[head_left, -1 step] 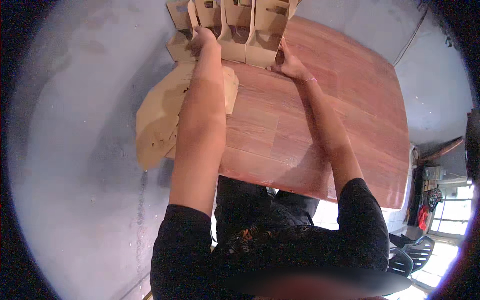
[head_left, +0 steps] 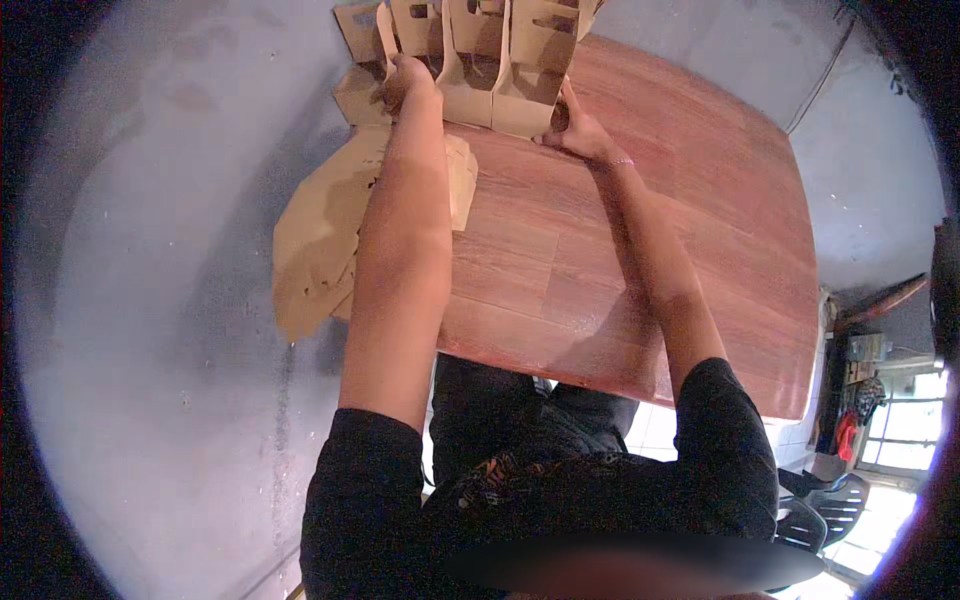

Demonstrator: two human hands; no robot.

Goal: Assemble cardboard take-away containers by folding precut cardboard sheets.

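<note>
Several brown cardboard carriers [head_left: 525, 105] with handle slots stand side by side in a row at the far end of the table, partly cut off by the picture's top edge. At the row's left, my left hand [head_left: 411, 82] is closed on a carrier's near side, its fingertips partly hidden. My right hand [head_left: 581, 132] grips the rightmost carrier at its lower near corner, thumb along the front edge and fingers up the right side. Beneath my left forearm lies a pile of flat cardboard blanks [head_left: 315, 230].
The wood-patterned table [head_left: 520, 270] reaches from my body to the carriers. A grey wall [head_left: 190, 250] runs close along its left side, and the blanks overhang that edge. At the far lower right are a dark plastic chair [head_left: 835, 510] and a bright window [head_left: 905, 420].
</note>
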